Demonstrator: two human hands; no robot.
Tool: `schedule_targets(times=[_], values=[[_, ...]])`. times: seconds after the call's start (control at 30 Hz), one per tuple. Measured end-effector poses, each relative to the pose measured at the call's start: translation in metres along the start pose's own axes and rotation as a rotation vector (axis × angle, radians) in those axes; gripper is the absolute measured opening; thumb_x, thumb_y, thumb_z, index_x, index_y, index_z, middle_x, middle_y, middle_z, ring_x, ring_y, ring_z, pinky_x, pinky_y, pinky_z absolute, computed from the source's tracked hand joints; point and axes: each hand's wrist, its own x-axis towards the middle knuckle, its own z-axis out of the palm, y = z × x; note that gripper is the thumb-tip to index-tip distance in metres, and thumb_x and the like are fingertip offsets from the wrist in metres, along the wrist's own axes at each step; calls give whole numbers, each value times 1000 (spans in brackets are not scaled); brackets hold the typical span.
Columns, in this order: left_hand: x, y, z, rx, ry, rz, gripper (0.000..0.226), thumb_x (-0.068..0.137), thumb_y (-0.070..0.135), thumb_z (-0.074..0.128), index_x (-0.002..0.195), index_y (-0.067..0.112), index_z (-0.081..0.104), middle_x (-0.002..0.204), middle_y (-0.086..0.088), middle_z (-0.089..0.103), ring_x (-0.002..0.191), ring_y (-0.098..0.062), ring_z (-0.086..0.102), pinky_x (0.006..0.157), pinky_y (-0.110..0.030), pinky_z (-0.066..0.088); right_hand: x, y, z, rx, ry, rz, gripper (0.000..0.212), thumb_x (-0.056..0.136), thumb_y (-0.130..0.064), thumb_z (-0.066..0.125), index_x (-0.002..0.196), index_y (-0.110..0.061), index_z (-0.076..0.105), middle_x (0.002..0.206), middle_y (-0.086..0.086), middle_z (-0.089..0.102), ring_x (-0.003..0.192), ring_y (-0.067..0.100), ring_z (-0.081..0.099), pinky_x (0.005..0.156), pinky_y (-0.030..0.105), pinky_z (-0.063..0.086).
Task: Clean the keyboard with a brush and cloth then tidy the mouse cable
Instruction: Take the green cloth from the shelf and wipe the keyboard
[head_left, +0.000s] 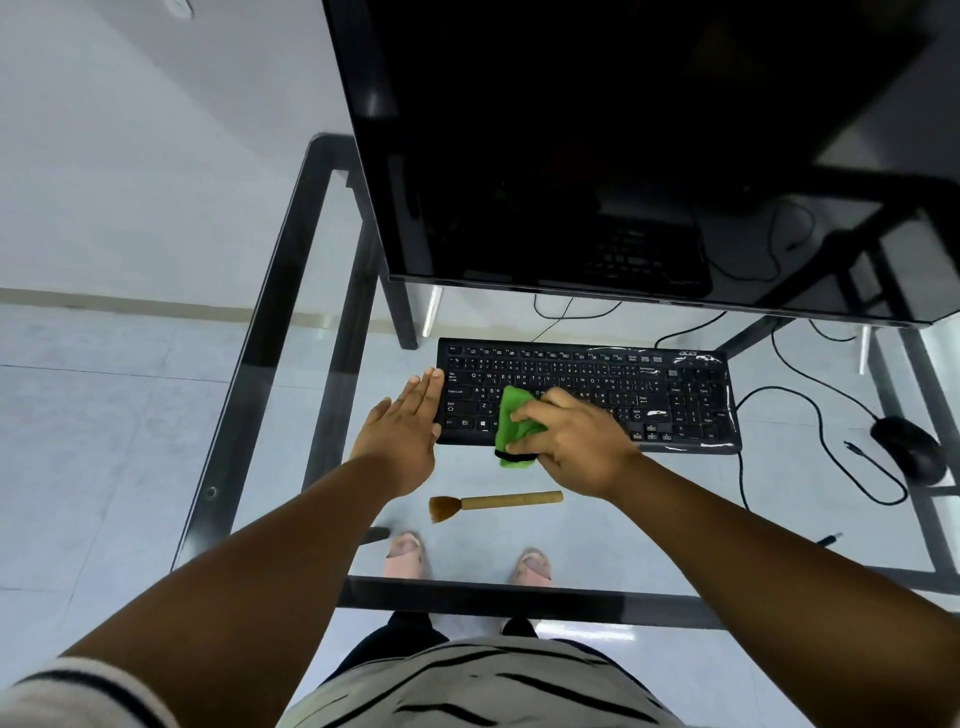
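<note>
Striped fabric of one shirt (467, 686) fills the bottom of the view, and two bare forearms reach out from it over the glass worktop (291, 291). Of the two hands, the left hand (402, 421) lies flat with its fingers straight and together, pressed against the left end of the keyboard (587, 395). The right hand (571, 436) has its fingers curled round one green cloth (514, 426), holding it down on the lower left part of the keys; a black band shows at the cloth's near end, which hangs just over the keyboard's front edge.

One black keyboard sits on the worktop, about midway across and lying parallel to the near edge. Between it and that edge lies one brush (493, 503), with a light wooden handle pointing right and brown bristles pointing left, apart from both hands. Towards the right edge rests one black mouse (909, 449), well clear of the keyboard, and its black cable (810, 410) loops loosely across the glass between the two. One large dark monitor (649, 156) stands behind the keyboard, towards the far edge.

Through the glass, two feet in pale pink slippers (408, 556) show on the light tiled floor (104, 415), just inside the near edge of the worktop.
</note>
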Motion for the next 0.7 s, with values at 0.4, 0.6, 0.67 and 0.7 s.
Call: schedule_targets(times=[0.4, 0.6, 0.67, 0.7], values=[[0, -1, 4, -4, -4, -5, 64, 103, 24, 21, 151, 22, -20, 162, 7, -11, 149, -10, -9, 121, -33, 2, 25, -22, 13, -13, 66, -67, 36, 77, -12, 73, 99, -40, 75, 107, -8, 65, 87, 23, 52, 65, 33, 51], [0, -1, 0, -3, -11, -7, 64, 103, 25, 22, 152, 23, -19, 162, 7, -10, 149, -9, -8, 122, -33, 3, 9, -8, 15, -71, 21, -28, 43, 78, -8, 70, 102, -43, 73, 111, -9, 61, 92, 20, 45, 68, 37, 50], [-1, 0, 1, 0, -2, -10, 64, 103, 24, 22, 152, 22, -19, 162, 7, -10, 149, -10, -9, 122, -34, 3, -8, 1, 11, -72, 23, 27, 44, 77, -7, 69, 101, -43, 73, 112, -11, 61, 94, 20, 45, 70, 38, 51], [-2, 1, 1, 2, 4, -12, 64, 103, 24, 23, 152, 22, -18, 163, 6, -10, 149, -11, -8, 122, -34, 4, -17, 5, 9, -68, 34, 60, 43, 76, -7, 70, 99, -43, 73, 112, -11, 61, 94, 20, 46, 69, 37, 52]])
